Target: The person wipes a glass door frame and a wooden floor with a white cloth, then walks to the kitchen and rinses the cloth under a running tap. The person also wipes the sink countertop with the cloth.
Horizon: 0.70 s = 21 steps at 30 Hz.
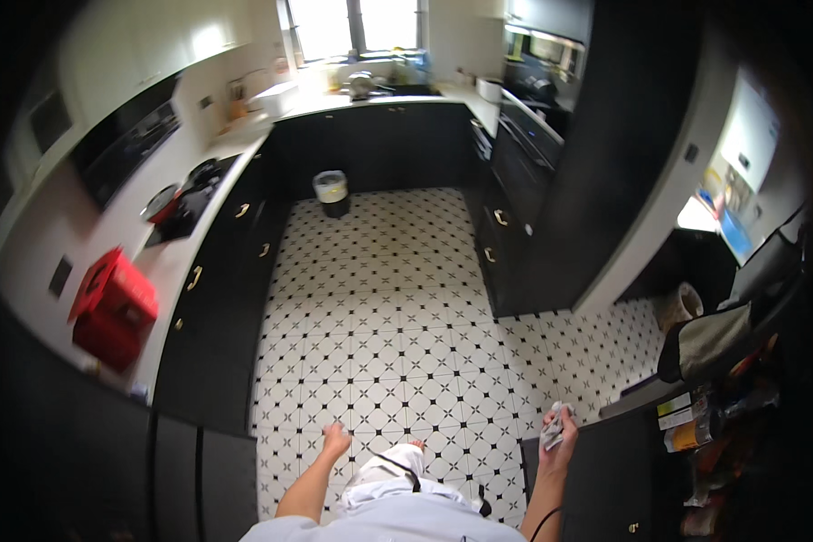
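Observation:
My right hand (564, 437) is raised at the lower right, its fingers closed around a crumpled whitish cloth or tissue (553, 431). It hangs above the floor, close to a dark cabinet front (603, 467). On the other side, my left hand (337, 440) is held low over the patterned tile floor (393, 352), its fingers curled. A pale patch shows at its fingertips, too blurred to tell whether something is held. One bare foot (417, 445) shows below my white clothing.
Dark base cabinets (217, 325) line both sides. A red box-like container (116, 308) and a hob (193, 203) occupy the left counter. Across the floor stands a waste bin (331, 193). Packaged goods (691, 430) fill the right side, near a doorway and a wicker-like basket (684, 305).

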{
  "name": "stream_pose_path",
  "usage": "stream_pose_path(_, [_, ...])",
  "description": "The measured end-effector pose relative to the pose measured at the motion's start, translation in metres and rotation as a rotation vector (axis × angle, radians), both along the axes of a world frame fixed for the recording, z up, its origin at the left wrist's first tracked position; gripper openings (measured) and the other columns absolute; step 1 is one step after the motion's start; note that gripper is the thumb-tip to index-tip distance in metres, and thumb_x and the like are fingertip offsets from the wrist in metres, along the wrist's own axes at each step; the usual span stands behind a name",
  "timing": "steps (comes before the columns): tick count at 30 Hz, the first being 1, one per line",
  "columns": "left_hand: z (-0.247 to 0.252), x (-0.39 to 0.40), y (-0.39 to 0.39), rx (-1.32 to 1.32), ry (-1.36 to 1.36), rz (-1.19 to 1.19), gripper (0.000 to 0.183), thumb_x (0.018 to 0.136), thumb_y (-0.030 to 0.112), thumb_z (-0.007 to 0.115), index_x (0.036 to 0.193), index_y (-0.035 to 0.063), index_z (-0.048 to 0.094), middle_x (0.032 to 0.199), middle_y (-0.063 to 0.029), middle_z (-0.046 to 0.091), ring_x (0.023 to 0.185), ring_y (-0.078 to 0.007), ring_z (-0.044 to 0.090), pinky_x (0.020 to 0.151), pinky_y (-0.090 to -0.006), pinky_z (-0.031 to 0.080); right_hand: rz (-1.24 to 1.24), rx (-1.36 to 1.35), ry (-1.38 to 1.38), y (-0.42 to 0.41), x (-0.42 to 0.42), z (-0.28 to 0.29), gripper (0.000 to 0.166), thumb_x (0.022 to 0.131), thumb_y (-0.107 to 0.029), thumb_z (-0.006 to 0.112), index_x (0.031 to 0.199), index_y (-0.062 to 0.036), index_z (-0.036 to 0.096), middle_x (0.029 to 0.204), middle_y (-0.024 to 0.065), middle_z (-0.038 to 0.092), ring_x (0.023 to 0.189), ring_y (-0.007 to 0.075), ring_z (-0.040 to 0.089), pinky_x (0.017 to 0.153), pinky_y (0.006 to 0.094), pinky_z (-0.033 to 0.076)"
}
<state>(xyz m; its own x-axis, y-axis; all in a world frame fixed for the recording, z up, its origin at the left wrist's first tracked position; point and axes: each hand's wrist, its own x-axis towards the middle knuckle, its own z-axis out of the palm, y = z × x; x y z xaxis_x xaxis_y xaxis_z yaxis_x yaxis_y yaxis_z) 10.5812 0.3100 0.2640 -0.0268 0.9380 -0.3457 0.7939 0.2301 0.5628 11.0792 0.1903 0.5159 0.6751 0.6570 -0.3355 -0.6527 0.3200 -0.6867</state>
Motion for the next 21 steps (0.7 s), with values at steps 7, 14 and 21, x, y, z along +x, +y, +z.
stream_pose_path(7, [0.122,0.366,0.299,0.209,-0.290,-0.400,0.042,0.085,0.009,0.060,0.126,0.0053,0.051,0.120,-0.0196,0.047,0.088,-0.0281,0.060,0.079,-0.0382,0.051,-0.223,0.081,0.047,0.110,0.190,-0.010,0.014,0.091,-0.015,0.067,0.087,-0.0042,0.058,0.073,0.0034,0.055,0.062,0.0138,0.053,0.055,0.0253,0.042])
stream_pose_path(14, [0.119,0.594,0.386,0.213,-0.446,-0.552,0.043,0.089,0.012,0.063,0.130,0.0071,0.050,0.126,-0.0171,0.043,0.086,-0.0218,0.059,0.076,-0.0313,0.051,-0.363,0.130,0.121,0.233,0.377,-0.017,0.014,0.090,-0.013,0.068,0.090,-0.0015,0.060,0.076,0.0066,0.060,0.060,0.0165,0.056,0.057,0.0295,0.047])
stream_pose_path(21, [0.134,0.777,0.434,-0.043,-0.498,-0.617,0.043,0.090,0.008,0.061,0.132,0.0071,0.049,0.129,-0.0177,0.042,0.094,-0.0229,0.061,0.078,-0.0328,0.052,-0.482,0.218,0.075,0.322,0.571,0.023,0.009,0.093,-0.008,0.064,0.097,-0.0004,0.061,0.082,0.0077,0.064,0.063,0.0154,0.061,0.055,0.0291,0.051])
